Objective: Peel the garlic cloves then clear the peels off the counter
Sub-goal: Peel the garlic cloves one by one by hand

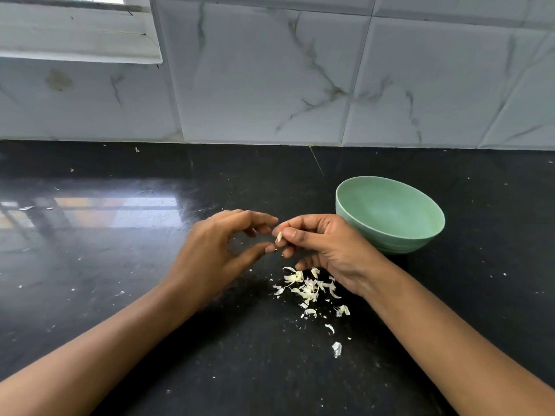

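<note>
Your garlic clove (pixel 279 236) is up off the counter, pinched at the tips of your right hand (pixel 324 250) between thumb and forefinger. Only a small pale sliver of it shows past your thumb. Its long axis stands nearly upright, leaning a little, with the lower tip pointing down and toward your left hand. Whether any skin is still on it is too small to tell.

Your right hand is curled, the other fingers tucked under the clove. Your left hand (pixel 210 253) is released: fingers loosely bent, thumb and forefinger making an open ring, gripping nothing that shows. Its thumb tip sits just beside your right fingers, close under the clove.

Directly below your right hand, the peels (pixel 309 289) lie in a loose pale heap on the black counter (pixel 120 265), trailing toward you in smaller scraps. One larger scrap (pixel 337 349) lies apart at the near end. Tiny white flecks are scattered widely over the dark stone.

Behind your right hand stands a green bowl (pixel 390 211), upright on the counter, partly hidden by your knuckles; the inside that shows is plain green. At the back, marbled white wall tiles (pixel 270 79) meet the counter, with a white window frame (pixel 75 34) at the upper left
</note>
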Demonstrator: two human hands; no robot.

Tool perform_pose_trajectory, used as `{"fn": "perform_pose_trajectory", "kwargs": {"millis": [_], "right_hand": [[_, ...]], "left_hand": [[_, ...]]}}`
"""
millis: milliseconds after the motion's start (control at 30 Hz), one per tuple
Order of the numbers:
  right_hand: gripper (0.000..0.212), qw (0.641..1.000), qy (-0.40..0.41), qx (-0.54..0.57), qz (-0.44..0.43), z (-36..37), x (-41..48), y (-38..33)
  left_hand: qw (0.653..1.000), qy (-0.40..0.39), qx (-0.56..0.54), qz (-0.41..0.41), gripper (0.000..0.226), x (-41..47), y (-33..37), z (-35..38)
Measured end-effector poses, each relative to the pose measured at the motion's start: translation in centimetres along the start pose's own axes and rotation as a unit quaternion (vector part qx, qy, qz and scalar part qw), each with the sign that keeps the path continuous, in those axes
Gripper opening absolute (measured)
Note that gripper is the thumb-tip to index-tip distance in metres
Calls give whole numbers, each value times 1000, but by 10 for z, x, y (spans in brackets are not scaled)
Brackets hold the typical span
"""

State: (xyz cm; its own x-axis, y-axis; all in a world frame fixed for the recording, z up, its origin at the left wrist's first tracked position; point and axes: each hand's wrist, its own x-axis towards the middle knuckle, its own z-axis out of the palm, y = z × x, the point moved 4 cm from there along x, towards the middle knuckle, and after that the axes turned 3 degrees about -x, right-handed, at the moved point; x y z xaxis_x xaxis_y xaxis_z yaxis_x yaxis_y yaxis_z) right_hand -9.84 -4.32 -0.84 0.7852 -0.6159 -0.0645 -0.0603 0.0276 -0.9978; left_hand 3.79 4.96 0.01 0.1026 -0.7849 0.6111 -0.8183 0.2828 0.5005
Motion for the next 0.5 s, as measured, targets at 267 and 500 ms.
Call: {"fn": "perform_pose_trajectory", "kwargs": {"millis": [267,500], "right_hand": [[7,996,-45,67,33,3,-3,0],[12,992,-81,70,63,9,-7,0]], "left_hand": [[994,62,-53,75,15,-5,17,-6],[992,69,-66,81,11,-6,19,-7]]}}
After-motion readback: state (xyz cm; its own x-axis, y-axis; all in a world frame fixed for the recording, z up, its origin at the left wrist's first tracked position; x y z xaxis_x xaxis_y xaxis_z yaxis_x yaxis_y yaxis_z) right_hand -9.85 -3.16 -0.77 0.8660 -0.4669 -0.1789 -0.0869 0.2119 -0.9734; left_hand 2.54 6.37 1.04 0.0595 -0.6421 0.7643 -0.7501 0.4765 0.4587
